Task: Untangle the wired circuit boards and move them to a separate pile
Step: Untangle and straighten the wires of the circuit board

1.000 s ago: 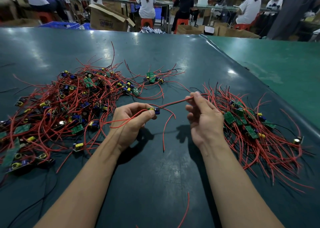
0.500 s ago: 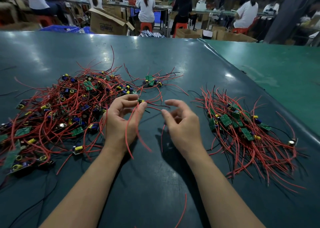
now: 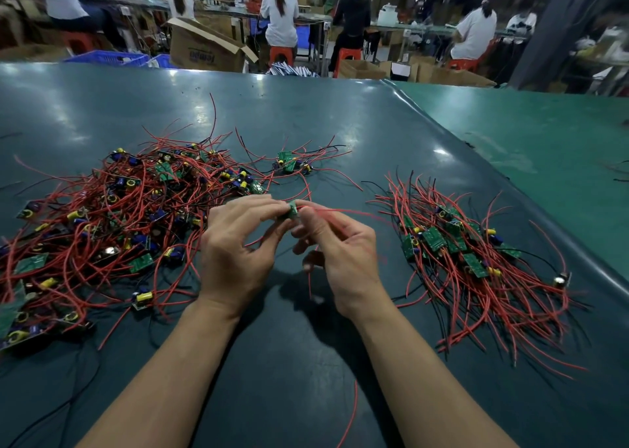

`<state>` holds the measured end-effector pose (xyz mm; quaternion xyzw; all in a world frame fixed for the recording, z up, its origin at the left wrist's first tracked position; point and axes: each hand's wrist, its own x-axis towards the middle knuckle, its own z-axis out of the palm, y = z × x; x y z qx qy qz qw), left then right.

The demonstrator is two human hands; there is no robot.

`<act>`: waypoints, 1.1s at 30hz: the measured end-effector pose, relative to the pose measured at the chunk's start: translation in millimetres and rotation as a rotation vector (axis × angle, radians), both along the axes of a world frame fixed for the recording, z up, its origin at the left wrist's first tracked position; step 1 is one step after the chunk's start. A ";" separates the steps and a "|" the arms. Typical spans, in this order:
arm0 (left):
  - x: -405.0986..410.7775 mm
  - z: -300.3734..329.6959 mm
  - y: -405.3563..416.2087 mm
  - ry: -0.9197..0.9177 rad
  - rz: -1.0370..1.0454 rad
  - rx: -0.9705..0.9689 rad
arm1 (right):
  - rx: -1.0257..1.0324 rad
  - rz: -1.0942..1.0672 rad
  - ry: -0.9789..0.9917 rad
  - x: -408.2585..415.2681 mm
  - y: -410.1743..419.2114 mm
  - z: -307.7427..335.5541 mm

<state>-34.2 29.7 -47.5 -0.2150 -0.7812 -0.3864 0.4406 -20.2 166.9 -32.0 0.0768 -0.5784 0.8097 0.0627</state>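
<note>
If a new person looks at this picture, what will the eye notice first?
First, the two hands at the centre: left hand and right hand pinch one small green board above the table. Next, the big tangled pile of red-wired boards on the left, and the tidier sorted pile on the right.

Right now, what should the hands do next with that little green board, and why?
Probably carry the green board rightwards to the tidy pile. Both the left hand and right hand pinch it above the table, and its red wires already trail toward that pile, seemingly free of the tangled heap.
</note>
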 end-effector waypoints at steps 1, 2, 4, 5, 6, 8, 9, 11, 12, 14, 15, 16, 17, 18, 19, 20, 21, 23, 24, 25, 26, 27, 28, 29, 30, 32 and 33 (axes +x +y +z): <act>0.3 0.0 1.1 0.005 -0.006 -0.020 | -0.045 -0.007 -0.031 -0.6 1.3 1.2; 0.9 0.1 2.1 0.001 -0.017 -0.032 | -0.094 -0.005 -0.071 -1.6 2.1 2.1; 1.4 0.1 3.6 -0.009 -0.032 -0.047 | -0.178 0.018 -0.155 -3.8 2.2 2.3; 1.6 0.0 4.0 -0.014 -0.028 -0.052 | -0.198 0.020 -0.192 -4.5 1.5 1.8; 1.6 -0.2 4.0 -0.017 -0.019 -0.060 | -0.185 0.000 -0.217 -5.2 1.1 1.0; 0.2 -1.0 3.5 -0.005 -0.016 -0.090 | -0.068 -0.078 -0.214 -6.4 0.0 -2.1; -0.6 -1.8 3.4 0.002 -0.027 -0.108 | -0.004 -0.114 -0.196 -6.4 -0.6 -3.4; -1.3 -3.1 4.3 0.004 -0.052 -0.128 | 0.077 -0.159 -0.169 -5.8 -0.6 -4.5; -1.3 -3.2 4.8 0.002 -0.063 -0.134 | 0.094 -0.171 -0.170 -5.8 -0.3 -4.8; -1.4 -3.3 5.5 0.003 -0.072 -0.145 | 0.085 -0.170 -0.189 -6.2 0.5 -4.7; -1.6 -3.7 5.5 0.004 -0.067 -0.145 | 0.058 -0.153 -0.202 -6.4 0.5 -4.3; -1.9 -4.3 5.2 0.003 -0.058 -0.139 | 0.029 -0.130 -0.212 -6.6 0.4 -3.9; -2.3 -4.9 4.6 -0.002 -0.049 -0.129 | 0.012 -0.107 -0.218 -6.8 0.0 -3.6; -2.4 -5.3 4.0 -0.011 -0.043 -0.117 | 0.007 -0.092 -0.218 -6.9 0.3 -3.4; -2.5 -5.3 4.0 -0.020 -0.044 -0.107 | 0.007 -0.090 -0.212 -7.2 0.9 -3.1; -2.0 -5.3 4.6 -0.028 -0.047 -0.102 | 0.004 -0.104 -0.204 -7.4 2.4 -3.0; -1.5 -5.1 5.5 -0.031 -0.050 -0.104 | -0.005 -0.133 -0.199 -8.0 4.4 -2.8; -1.2 -5.1 7.1 -0.031 -0.051 -0.110 | -0.038 -0.202 -0.196 -9.7 9.4 -1.9; -1.8 -5.4 7.3 -0.033 -0.050 -0.106 | -0.063 -0.227 -0.199 -10.8 11.8 -1.5; -2.6 -5.8 6.8 -0.039 -0.046 -0.095 | -0.089 -0.245 -0.203 -11.7 13.9 -0.9; -3.6 -6.4 6.0 -0.046 -0.039 -0.081 | -0.110 -0.262 -0.205 -12.6 16.3 -0.2; -4.6 -6.9 5.4 -0.052 -0.033 -0.067 | -0.128 -0.282 -0.206 -13.9 18.5 0.5; -5.2 -7.3 5.3 -0.057 -0.029 -0.058 | -0.147 -0.304 -0.206 -15.0 20.9 1.1; -5.5 -7.7 6.1 -0.061 -0.028 -0.053 | -0.165 -0.327 -0.206 -15.9 22.8 1.6; -5.5 -8.1 7.0 -0.064 -0.027 -0.051 | -0.181 -0.350 -0.200 -16.6 24.1 2.0; -5.8 -9.2 7.8 -0.072 -0.022 -0.048 | -0.203 -0.413 -0.176 -17.9 26.3 1.9; -6.4 -9.5 6.8 -0.077 -0.017 -0.045 | -0.215 -0.463 -0.165 -18.7 28.0 1.8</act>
